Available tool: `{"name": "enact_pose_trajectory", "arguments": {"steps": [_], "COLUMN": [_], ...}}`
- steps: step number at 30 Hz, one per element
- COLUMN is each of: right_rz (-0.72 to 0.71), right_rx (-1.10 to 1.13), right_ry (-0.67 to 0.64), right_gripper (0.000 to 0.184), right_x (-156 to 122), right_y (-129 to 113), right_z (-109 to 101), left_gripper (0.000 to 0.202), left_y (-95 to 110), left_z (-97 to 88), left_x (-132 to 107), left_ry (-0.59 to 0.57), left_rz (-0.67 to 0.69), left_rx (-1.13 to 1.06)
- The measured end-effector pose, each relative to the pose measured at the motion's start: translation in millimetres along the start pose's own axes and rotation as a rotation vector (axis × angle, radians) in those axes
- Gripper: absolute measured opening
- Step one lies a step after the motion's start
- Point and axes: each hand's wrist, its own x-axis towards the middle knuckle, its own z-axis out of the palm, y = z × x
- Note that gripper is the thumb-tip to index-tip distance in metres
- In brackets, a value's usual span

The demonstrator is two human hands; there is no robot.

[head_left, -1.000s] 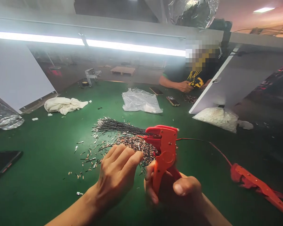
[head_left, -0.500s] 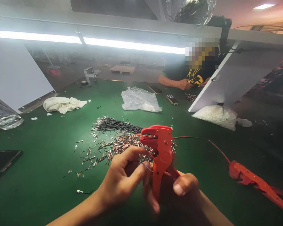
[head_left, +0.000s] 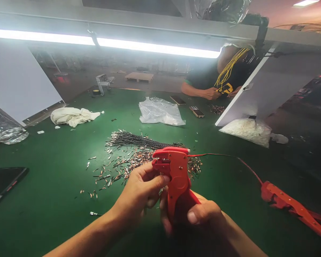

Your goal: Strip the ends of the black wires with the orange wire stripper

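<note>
My right hand (head_left: 205, 214) is wrapped round the handles of a red-orange wire stripper (head_left: 179, 175), held upright with its jaws to the left. Just below those jaws, my left hand (head_left: 141, 185) is closed, thumb and finger pinched against the tool's front. The thin dark wire seen in its fingers a moment ago is now hidden. Behind the tool lies a bundle of black wires (head_left: 131, 139) with metal terminals at their left ends. A heap of short wire scraps (head_left: 140, 159) spreads in front of the bundle, partly covered by my left hand and the stripper.
A second red stripper (head_left: 291, 207) lies right; a thin red strand runs toward it. Around the green table (head_left: 56, 189) are a phone (head_left: 5, 182), a white cloth (head_left: 73, 116), a plastic bag (head_left: 160, 112) and a filled bag (head_left: 246, 130). Across sits a co-worker (head_left: 203, 82) holding a yellow tool.
My left hand has closed up toward the stripper's jaws, and the wire in its fingers has gone out of sight. The stripper has shifted slightly left and down.
</note>
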Motion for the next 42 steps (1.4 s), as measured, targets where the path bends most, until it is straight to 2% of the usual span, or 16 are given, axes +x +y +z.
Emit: {"name": "enact_pose_trajectory", "arguments": {"steps": [2, 4, 6, 8, 12, 14, 18, 21, 28, 31, 33, 38, 42], "right_rz": [-0.004, -0.013, -0.018, -0.018, -0.021, -0.031, -0.034, 0.004, 0.038, 0.056, 0.066, 0.051, 0.037], "right_rx": [-0.052, -0.082, -0.05, 0.034, 0.161, 0.186, 0.232, 0.256, 0.263, 0.278, 0.281, 0.283, 0.269], "right_ry": [0.019, 0.058, 0.074, 0.032, -0.045, -0.053, -0.063, -0.065, -0.033, -0.054, -0.064, -0.064, -0.053], "right_gripper": [0.041, 0.039, 0.044, 0.051, 0.054, 0.054, 0.053, 0.053, 0.052, 0.051, 0.049, 0.048, 0.048], "right_x": [1.9, 2.4, 1.0, -1.4, -4.8, -4.8, -4.1, -4.8, -6.6, -5.9, -5.5, -5.8, -6.0], "right_y": [1.1, 2.6, 3.5, 3.1, -1.2, -3.6, -6.0, -5.7, -3.1, -3.1, -2.7, 0.7, 1.8], "right_z": [2.2, 4.6, 5.7, 4.7, 0.7, -0.1, 0.7, 1.3, 2.5, 3.7, 4.3, 3.6, 2.9], "left_gripper": [0.015, 0.013, 0.02, 0.026, 0.022, 0.024, 0.015, 0.015, 0.011, 0.011, 0.011, 0.013, 0.013], "left_y": [0.6, 0.3, -0.6, -1.7, -6.7, -11.0, -16.2, -13.0, 1.4, 6.9, 10.5, 15.9, 17.4], "left_z": [-0.6, -2.8, -7.0, -12.5, -21.8, -24.2, -24.5, -21.6, -19.4, -21.4, -21.4, -16.8, -15.5], "left_x": [0.8, 2.1, 4.2, 6.7, 9.8, 9.9, 7.8, 4.8, 5.2, 7.5, 6.0, -4.3, -5.1], "left_ry": [0.037, 0.117, 0.254, 0.344, 0.269, 0.282, 0.289, 0.233, 0.2, 0.242, 0.236, 0.065, 0.034], "left_rz": [-0.007, 0.045, 0.169, 0.311, 0.519, 0.648, 1.033, 1.191, 1.245, 1.209, 1.196, 1.238, 1.198], "left_rx": [0.021, 0.099, 0.201, 0.343, 0.739, 0.885, 1.027, 1.097, 1.212, 1.302, 1.285, 1.139, 1.164]}}
